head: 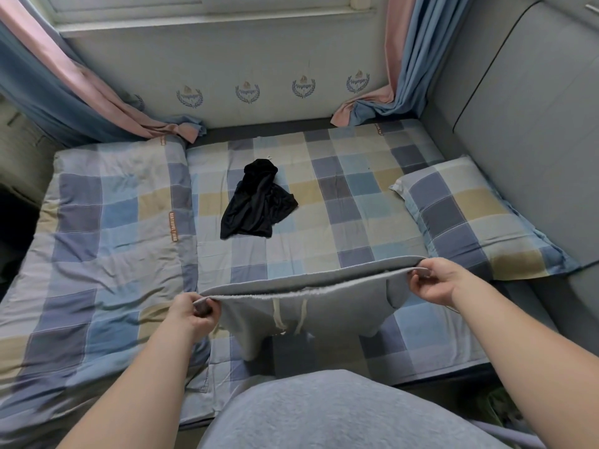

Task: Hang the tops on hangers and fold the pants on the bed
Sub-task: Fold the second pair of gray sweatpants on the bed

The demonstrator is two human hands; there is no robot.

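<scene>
Now, L hand [194,311] & R hand [436,281] pinch 1 grey pants [327,317], 1 black top [256,205] on bed [343,209]

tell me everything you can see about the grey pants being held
The grey pants look like soft fleecy sweat fabric, paler and fuzzy inside, with two cream drawstring cords hanging from the waist. The left hand and right hand each pinch one end of the waistband, stretching it wide. The rest hangs bunched below, over the near part of the checked bed.
</scene>
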